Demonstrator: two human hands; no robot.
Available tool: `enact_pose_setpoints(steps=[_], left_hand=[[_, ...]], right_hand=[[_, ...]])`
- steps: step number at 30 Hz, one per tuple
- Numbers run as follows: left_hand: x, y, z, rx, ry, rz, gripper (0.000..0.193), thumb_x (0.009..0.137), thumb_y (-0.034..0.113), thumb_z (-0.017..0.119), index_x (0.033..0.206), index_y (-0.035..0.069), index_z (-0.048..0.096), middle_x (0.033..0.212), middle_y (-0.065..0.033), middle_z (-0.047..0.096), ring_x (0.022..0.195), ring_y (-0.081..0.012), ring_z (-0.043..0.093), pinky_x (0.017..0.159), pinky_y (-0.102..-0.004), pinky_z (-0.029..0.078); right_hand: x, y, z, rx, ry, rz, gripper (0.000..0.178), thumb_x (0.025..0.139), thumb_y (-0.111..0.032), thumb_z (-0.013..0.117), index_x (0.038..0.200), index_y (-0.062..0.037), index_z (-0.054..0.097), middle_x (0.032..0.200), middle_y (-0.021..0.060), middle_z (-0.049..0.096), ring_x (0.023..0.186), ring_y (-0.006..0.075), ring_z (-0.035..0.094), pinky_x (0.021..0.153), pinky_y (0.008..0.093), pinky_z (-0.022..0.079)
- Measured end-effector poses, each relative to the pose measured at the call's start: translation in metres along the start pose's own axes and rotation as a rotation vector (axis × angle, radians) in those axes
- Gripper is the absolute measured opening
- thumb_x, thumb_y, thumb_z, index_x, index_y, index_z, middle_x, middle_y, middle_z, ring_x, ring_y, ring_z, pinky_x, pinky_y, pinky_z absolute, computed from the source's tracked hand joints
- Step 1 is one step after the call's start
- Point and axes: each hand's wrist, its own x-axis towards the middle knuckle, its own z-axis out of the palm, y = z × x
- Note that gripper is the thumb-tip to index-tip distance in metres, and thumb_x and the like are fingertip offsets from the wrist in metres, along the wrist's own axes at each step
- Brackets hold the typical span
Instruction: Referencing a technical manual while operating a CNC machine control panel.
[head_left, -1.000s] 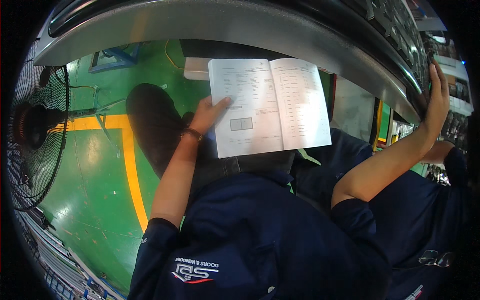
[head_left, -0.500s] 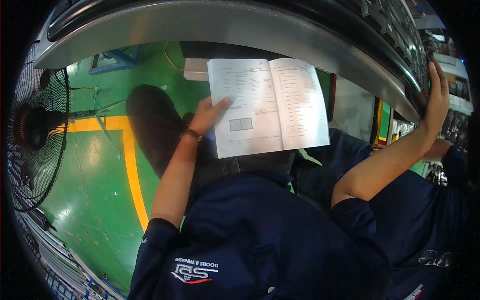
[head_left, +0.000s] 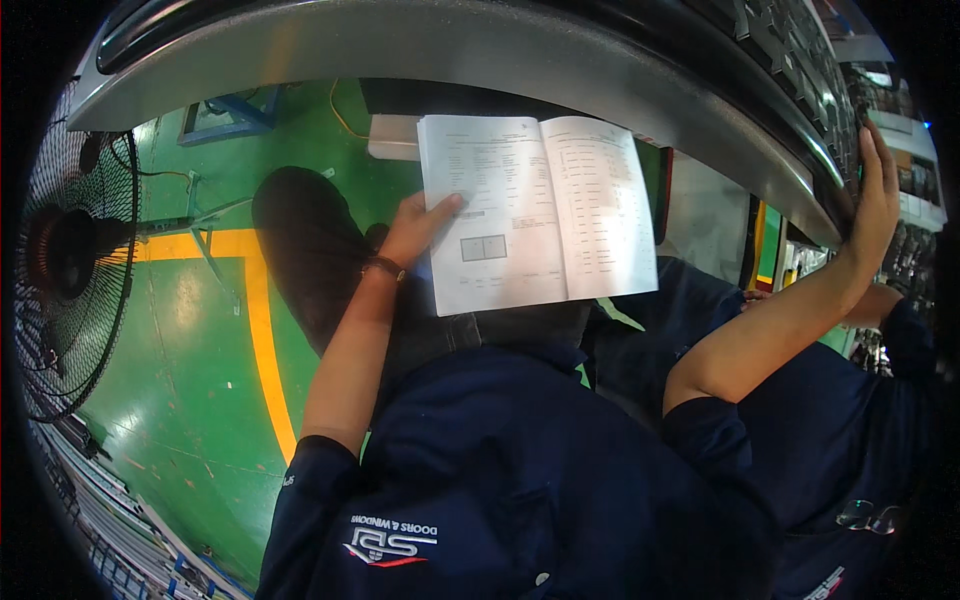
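Note:
An opened booklet of white printed sheets (head_left: 510, 215) lies across my lap, with a small rectangular drawing on its left page. At its left edge my left hand (head_left: 415, 230) grips it, thumb on top of the page and the other fingers hidden underneath. Raised at the far right, my right hand (head_left: 876, 195) has its fingers stretched out against the edge of a black keyboard (head_left: 775, 50). Whether the fingertips press any keys is hidden.
A grey desk edge (head_left: 400, 45) curves across the top above the booklet. To the left stands a black wire fan (head_left: 75, 250) on the green floor (head_left: 180, 370). Close on my right sits another person in a dark blue shirt (head_left: 840, 420), with glasses (head_left: 866, 517) hanging on it.

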Motion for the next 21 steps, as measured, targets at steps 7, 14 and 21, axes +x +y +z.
enact_pose_setpoints(steps=[7, 14, 21], left_hand=[[0.001, -0.001, -0.002, 0.012, -0.005, 0.003, 0.046, 0.097, 0.037, 0.075, 0.115, -0.005, 0.07, 0.101, -0.0081, 0.075, 0.083, -0.0116, 0.066, 0.076, -0.0267, 0.053], [0.002, -0.004, -0.001, 0.014, 0.001, 0.0, 0.045, 0.097, 0.037, 0.075, 0.115, -0.005, 0.071, 0.101, -0.0075, 0.075, 0.084, -0.0115, 0.066, 0.077, -0.0267, 0.053], [0.004, -0.008, -0.005, 0.01, -0.021, -0.022, 0.043, 0.096, 0.031, 0.076, 0.118, -0.005, 0.07, 0.106, -0.0099, 0.075, 0.09, -0.0139, 0.068, 0.081, -0.03, 0.056]], right_hand=[[0.001, 0.0, -0.002, -0.048, -0.004, -0.024, 0.042, 0.093, -0.037, 0.076, 0.129, -0.0141, 0.074, 0.122, 0.011, 0.071, 0.111, 0.0198, 0.066, 0.097, 0.0289, 0.049], [0.003, 0.003, -0.004, 0.003, -0.021, 0.013, 0.041, 0.095, -0.036, 0.075, 0.129, -0.0136, 0.074, 0.122, 0.0114, 0.071, 0.111, 0.0199, 0.065, 0.096, 0.0285, 0.049], [0.007, 0.007, -0.006, 0.026, -0.022, 0.016, 0.041, 0.095, -0.034, 0.074, 0.129, -0.0106, 0.073, 0.122, 0.0107, 0.071, 0.111, 0.0187, 0.065, 0.096, 0.028, 0.049]])
